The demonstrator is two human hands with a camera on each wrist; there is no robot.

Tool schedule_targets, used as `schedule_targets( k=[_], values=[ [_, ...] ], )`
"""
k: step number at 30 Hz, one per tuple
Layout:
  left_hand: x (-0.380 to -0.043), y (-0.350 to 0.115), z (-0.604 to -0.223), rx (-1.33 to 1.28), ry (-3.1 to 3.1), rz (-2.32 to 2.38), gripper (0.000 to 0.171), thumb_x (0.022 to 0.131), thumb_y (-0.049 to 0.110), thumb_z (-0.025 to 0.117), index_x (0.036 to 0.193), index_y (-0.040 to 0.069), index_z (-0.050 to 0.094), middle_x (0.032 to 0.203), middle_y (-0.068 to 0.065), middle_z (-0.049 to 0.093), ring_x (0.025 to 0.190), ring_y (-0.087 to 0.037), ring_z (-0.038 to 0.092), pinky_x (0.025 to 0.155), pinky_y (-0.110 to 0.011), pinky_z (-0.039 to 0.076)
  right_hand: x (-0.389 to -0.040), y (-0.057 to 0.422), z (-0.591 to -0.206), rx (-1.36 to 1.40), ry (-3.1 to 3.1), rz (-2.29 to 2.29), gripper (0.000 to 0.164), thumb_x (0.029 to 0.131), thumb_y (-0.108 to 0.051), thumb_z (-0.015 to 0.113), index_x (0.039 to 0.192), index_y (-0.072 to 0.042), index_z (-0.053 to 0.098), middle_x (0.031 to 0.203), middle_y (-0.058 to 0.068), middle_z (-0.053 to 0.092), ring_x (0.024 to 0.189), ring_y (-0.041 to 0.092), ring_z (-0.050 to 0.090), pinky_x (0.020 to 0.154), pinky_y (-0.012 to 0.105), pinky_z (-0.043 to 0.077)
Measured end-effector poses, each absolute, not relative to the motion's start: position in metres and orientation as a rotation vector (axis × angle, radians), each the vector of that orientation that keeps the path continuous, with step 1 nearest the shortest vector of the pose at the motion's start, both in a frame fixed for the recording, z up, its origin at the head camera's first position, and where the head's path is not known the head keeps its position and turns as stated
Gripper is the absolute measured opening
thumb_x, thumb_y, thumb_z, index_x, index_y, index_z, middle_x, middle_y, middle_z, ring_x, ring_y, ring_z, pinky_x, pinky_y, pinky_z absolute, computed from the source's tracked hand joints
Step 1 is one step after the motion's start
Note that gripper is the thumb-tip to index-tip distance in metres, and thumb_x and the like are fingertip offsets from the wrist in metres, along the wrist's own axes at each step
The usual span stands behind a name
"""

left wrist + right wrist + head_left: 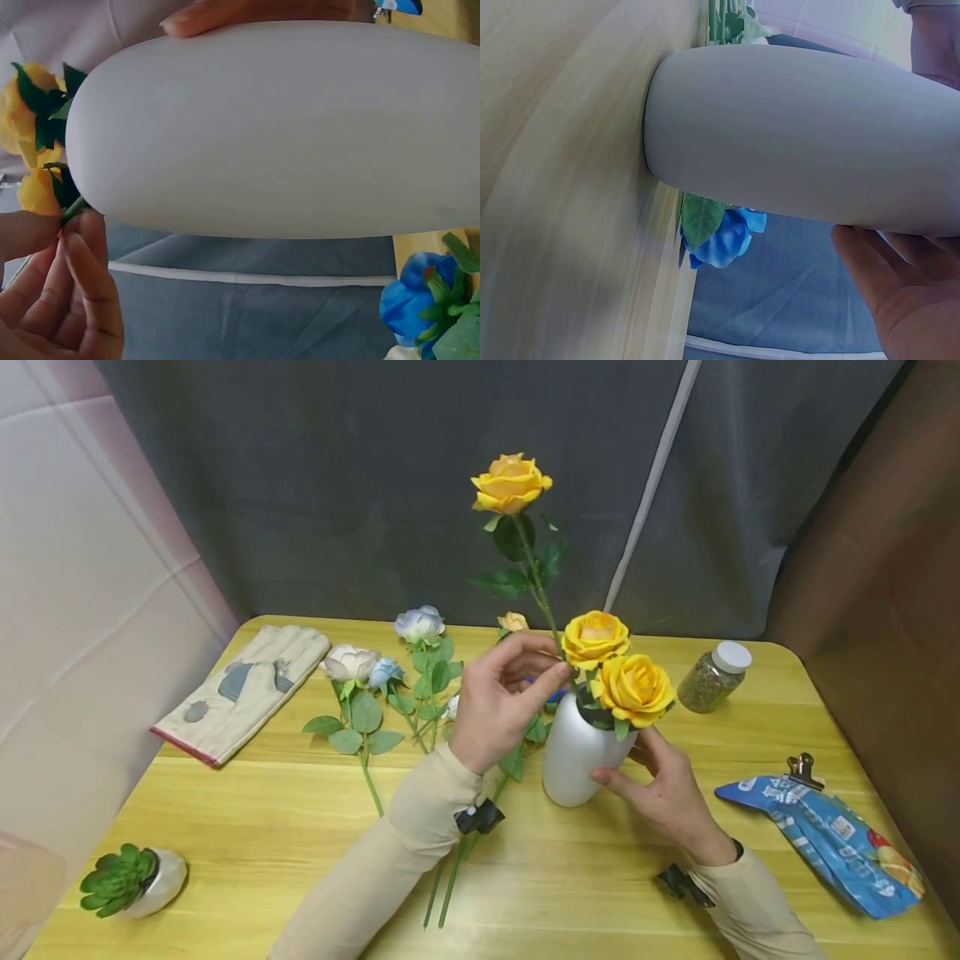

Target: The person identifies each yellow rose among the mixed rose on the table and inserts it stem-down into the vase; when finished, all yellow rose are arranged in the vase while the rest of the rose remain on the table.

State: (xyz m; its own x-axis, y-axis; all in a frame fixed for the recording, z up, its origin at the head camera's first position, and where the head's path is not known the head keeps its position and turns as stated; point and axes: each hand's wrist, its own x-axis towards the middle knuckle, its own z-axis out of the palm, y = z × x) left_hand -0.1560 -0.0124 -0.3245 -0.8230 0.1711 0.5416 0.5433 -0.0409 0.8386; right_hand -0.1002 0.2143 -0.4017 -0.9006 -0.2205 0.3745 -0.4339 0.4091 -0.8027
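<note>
Left hand [510,697] pinches the rose [512,487] by its stem [547,608], probably light, springy and best held low; right hand [670,789] grips the likely slick vase [572,756].

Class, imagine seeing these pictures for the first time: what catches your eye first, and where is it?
The tall yellow rose stands out first, high against the dark curtain, its stem pinched by the left hand. Below it, two more yellow roses sit at the top of the white vase, which the right hand holds.
</note>
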Motion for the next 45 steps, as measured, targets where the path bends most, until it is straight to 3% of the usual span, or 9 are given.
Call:
schedule_targets(
  k=[6, 13, 21, 25, 29, 39, 45],
  values=[
    [-0.155, -0.009, -0.328, -0.751, -2.136, -1.765, 0.013, 0.091, 0.010, 0.078, 0.102, 0.006, 0.073, 0.089, -0.007, 0.077, 0.077, -0.013, 0.068, 0.065, -0.026, 0.056, -0.100, 0.214, -0.402, 0.597, -2.430, 1.502, 0.072, 0.086, 0.005, 0.078, 0.149, -0.012, 0.050, 0.141, 0.009, 0.061, 0.123, 0.000, 0.060, 0.097, 0.017, 0.053],
    [-0.156, -0.008, -0.331, -0.741, -2.202, -1.706, 0.008, 0.091, 0.014, 0.078, 0.097, 0.009, 0.077, 0.083, -0.003, 0.071, 0.073, -0.011, 0.061, 0.064, -0.026, 0.054, -0.100, 0.214, -0.402, 0.591, -2.425, 1.503, 0.069, 0.085, 0.005, 0.078, 0.147, -0.012, 0.052, 0.138, -0.009, 0.061, 0.121, 0.001, 0.061, 0.097, 0.017, 0.053],
    [-0.159, -0.003, -0.332, -0.642, -2.120, -1.871, 0.015, 0.096, 0.016, 0.074, 0.105, 0.005, 0.077, 0.095, -0.009, 0.075, 0.076, -0.015, 0.065, 0.067, -0.026, 0.056, -0.101, 0.214, -0.401, 0.590, -2.442, 1.495, 0.073, 0.086, 0.004, 0.079, 0.150, -0.013, 0.049, 0.141, 0.009, 0.062, 0.123, 0.000, 0.060, 0.097, 0.017, 0.052],
    [-0.161, -0.002, -0.333, -0.636, -2.090, -1.947, 0.014, 0.096, 0.014, 0.073, 0.104, 0.003, 0.077, 0.095, -0.011, 0.075, 0.073, -0.020, 0.064, 0.066, -0.025, 0.054, -0.100, 0.215, -0.401, 0.582, -2.457, 1.485, 0.072, 0.087, 0.003, 0.078, 0.151, -0.012, 0.048, 0.142, 0.012, 0.061, 0.123, -0.002, 0.058, 0.097, 0.015, 0.052],
    [-0.162, -0.004, -0.335, -0.687, -2.174, -1.914, 0.012, 0.094, 0.016, 0.075, 0.100, 0.006, 0.079, 0.094, -0.007, 0.076, 0.072, -0.016, 0.065, 0.068, -0.026, 0.056, -0.100, 0.215, -0.401, 0.587, -2.451, 1.488, 0.072, 0.086, 0.003, 0.078, 0.150, -0.009, 0.048, 0.141, 0.013, 0.061, 0.123, -0.002, 0.058, 0.097, 0.015, 0.052],
    [-0.161, -0.001, -0.338, -0.678, -2.084, -1.984, 0.012, 0.092, 0.010, 0.077, 0.101, 0.002, 0.078, 0.093, -0.013, 0.074, 0.067, -0.011, 0.059, 0.064, -0.024, 0.053, -0.101, 0.215, -0.401, 0.598, -2.444, 1.489, 0.073, 0.085, 0.005, 0.079, 0.150, -0.011, 0.049, 0.141, 0.008, 0.061, 0.123, -0.001, 0.059, 0.097, 0.016, 0.052],
    [-0.162, 0.000, -0.341, -0.723, -2.078, -1.970, 0.010, 0.092, 0.007, 0.077, 0.099, 0.000, 0.080, 0.097, -0.014, 0.075, 0.073, -0.009, 0.060, 0.065, -0.023, 0.051, -0.100, 0.215, -0.401, 0.598, -2.430, 1.498, 0.075, 0.084, 0.006, 0.079, 0.150, -0.011, 0.049, 0.142, -0.003, 0.059, 0.124, 0.000, 0.058, 0.098, 0.016, 0.052]
  ],
)
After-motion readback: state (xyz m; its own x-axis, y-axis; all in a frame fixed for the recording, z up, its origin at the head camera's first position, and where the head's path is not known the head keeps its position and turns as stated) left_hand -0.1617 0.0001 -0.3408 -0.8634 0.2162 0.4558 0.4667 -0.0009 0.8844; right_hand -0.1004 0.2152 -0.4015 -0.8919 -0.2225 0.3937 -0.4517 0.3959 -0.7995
